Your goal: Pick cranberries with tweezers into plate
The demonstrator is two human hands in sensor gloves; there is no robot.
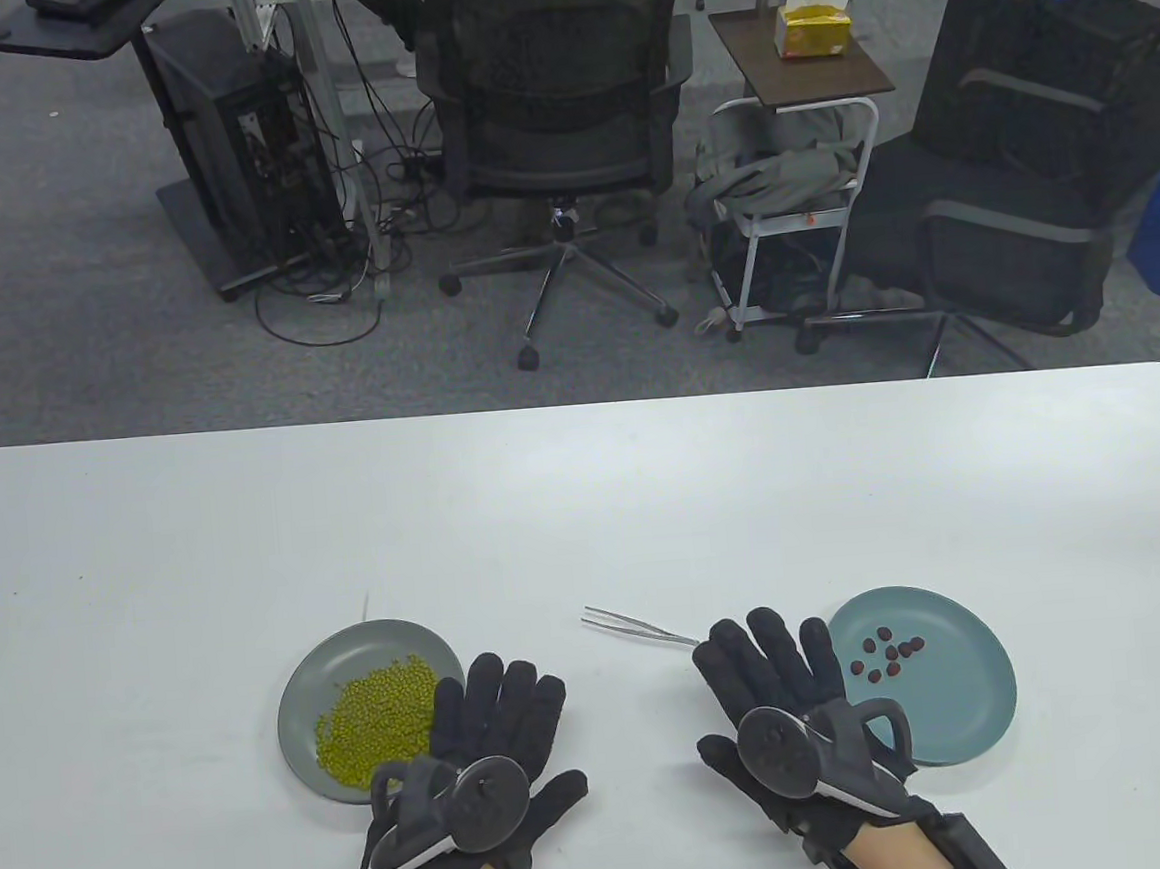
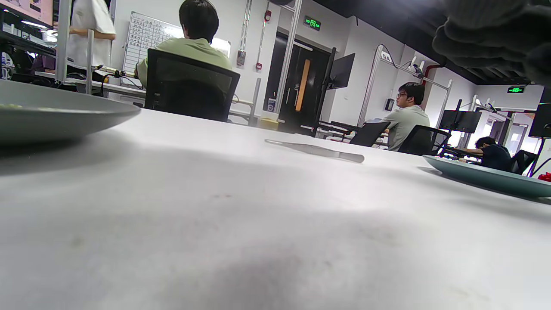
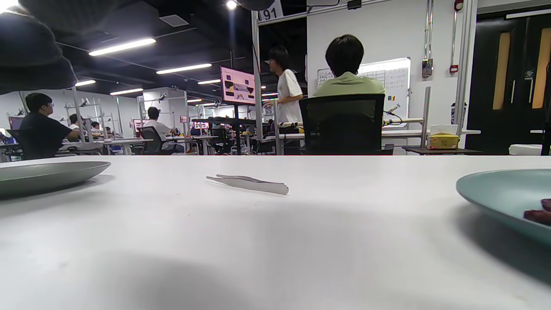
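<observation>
Metal tweezers (image 1: pixel 637 629) lie on the white table (image 1: pixel 586 514) just beyond my right hand (image 1: pixel 772 685), untouched; they also show in the left wrist view (image 2: pixel 316 150) and the right wrist view (image 3: pixel 249 183). A teal plate (image 1: pixel 947 701) at the right holds several dark red cranberries (image 1: pixel 888 656). A grey plate (image 1: pixel 305 702) at the left holds a heap of green beans (image 1: pixel 377 716). My left hand (image 1: pixel 497 717) rests flat beside the grey plate, fingers spread, empty. My right hand lies flat with fingers spread, empty.
The table's far edge runs across the middle of the table view. Beyond it stand an office chair (image 1: pixel 554 105), a small cart (image 1: pixel 793 207) and a computer tower (image 1: pixel 247 150). The teal plate's rim (image 3: pixel 495 189) is close at the right.
</observation>
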